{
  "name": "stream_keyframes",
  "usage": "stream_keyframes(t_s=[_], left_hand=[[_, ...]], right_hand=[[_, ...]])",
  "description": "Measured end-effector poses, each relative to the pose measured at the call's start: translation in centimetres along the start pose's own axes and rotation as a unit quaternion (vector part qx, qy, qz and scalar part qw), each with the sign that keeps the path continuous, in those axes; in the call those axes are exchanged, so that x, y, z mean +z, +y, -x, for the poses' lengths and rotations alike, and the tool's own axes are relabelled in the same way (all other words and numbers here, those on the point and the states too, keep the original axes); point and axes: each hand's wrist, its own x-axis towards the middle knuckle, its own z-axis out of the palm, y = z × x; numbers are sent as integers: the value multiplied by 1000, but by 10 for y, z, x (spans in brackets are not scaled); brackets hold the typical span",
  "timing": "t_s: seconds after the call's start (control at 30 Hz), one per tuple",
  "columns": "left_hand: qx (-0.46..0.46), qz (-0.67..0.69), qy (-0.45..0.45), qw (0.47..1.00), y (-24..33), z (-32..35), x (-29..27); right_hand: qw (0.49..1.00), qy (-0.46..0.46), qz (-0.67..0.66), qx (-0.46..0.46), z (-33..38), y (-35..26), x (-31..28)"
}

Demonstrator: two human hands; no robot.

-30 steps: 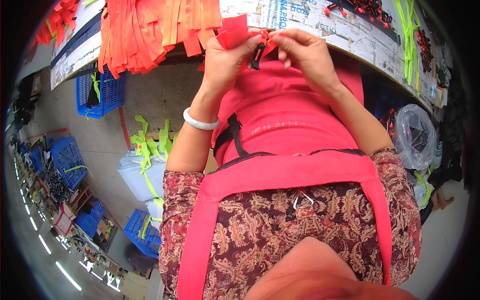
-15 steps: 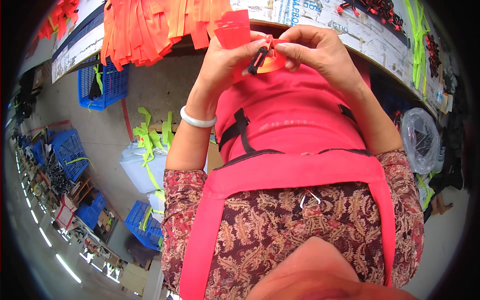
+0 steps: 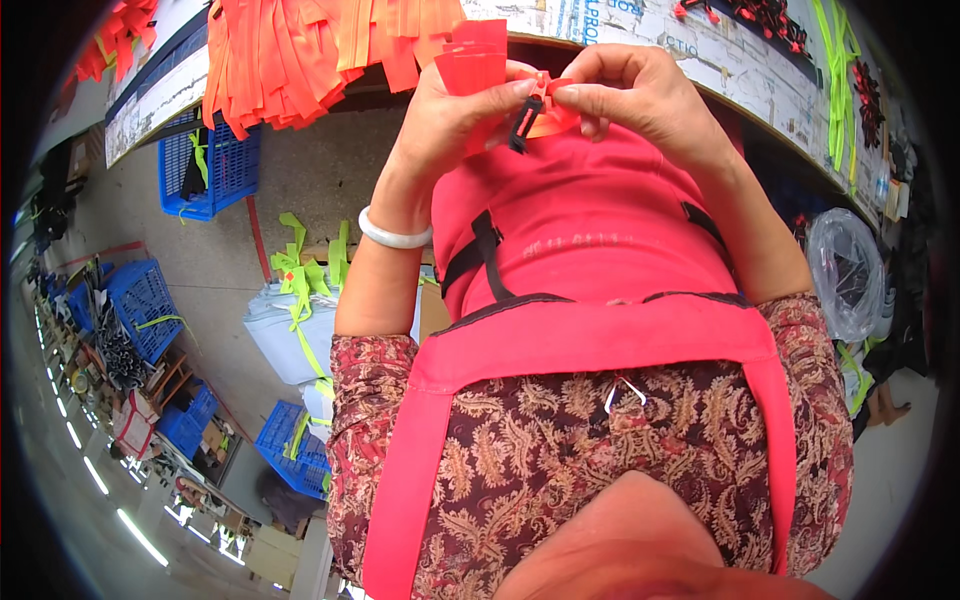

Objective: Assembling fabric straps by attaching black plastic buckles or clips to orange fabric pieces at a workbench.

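Observation:
Up near the workbench edge, my left hand [image 3: 447, 118] is closed around a small stack of orange zipper tapes [image 3: 474, 58]. A red-orange zipper slider [image 3: 541, 84] with a black pull tab [image 3: 521, 126] sits by its thumb tip, the tab hanging down. My right hand [image 3: 648, 108] pinches an orange tape end just beside the slider. More orange tape [image 3: 553, 122] loops beneath, between the two hands. The hands are a short way apart, and the fingers behind the tapes are partly hidden.
Many orange zipper tapes [image 3: 290, 65] drape over the bench edge [image 3: 150, 118]. Black-and-red pulls [image 3: 765, 22] and lime-green strips [image 3: 838, 90] lie at right. Blue crates [image 3: 208, 170] stand on the floor at left. A clear plastic bag [image 3: 846, 262] is at right.
Both hands and the tapes stay nearly in place. The black pull tab has swung slightly to a more upright hang, and the view has shifted a little.

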Motion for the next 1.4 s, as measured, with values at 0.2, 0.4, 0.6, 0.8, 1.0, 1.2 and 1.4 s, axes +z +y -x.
stream_keyframes(t_s=[0.2, 0.4, 0.6, 0.8, 1.0, 1.2, 1.4], left_hand=[[-36, 20, -21, 999, 8, 2, 1], [-44, 28, -34, 998, 12, -1, -2], [-52, 76, -8, 996, 6, 2, 2], [-61, 49, -26, 997, 2, -1, -1], [-63, 1, -35, 997, 8, -1, -2], [-49, 8, -47, 998, 2, 0, -3], [-72, -15, -43, 996, 8, 0, -1]], right_hand=[[997, -61, -15, 41, -3, -1, -6], [999, -31, -27, 4, -1, 6, -3], [999, -35, -10, 21, -1, -2, -1], [998, -46, 21, 31, 0, -2, -3], [998, -53, 11, 43, 0, -2, -1], [995, -80, 16, 49, -4, 2, -5], [997, -66, 18, 32, -2, 8, -5]])
